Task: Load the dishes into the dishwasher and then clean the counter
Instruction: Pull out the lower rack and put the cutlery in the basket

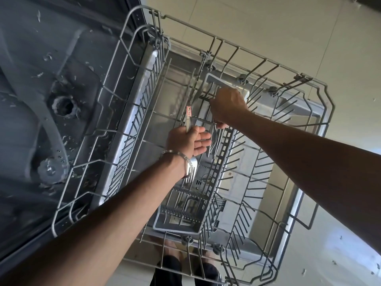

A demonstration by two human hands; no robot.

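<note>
My left hand (186,141) is gripping a fork (190,153), tines toward me, while my right hand (225,107) is pinching a couple of utensils (215,139) into the cutlery basket (185,219) mid-rack in the pulled-out dishwasher rack (321,96).

So the pulled-out rack (206,141) fills the middle, sitting over the open dishwasher door (288,203); the tub interior (41,100) is off at 9 o'clock with the spray arm (47,131) lying in it; the cutlery basket (185,203) runs through the rack's centre from 12 down to 6; left hand (185,141) is dead centre with a fork (190,168) in it, tines pointing to 6; right hand (226,106) is just at 1 o'clock of it, over the basket, with more cutlery (215,139) hanging between the two; floor (288,27) from 12 round to 4; feet (185,269) at 6, below the rack's edge.
</note>
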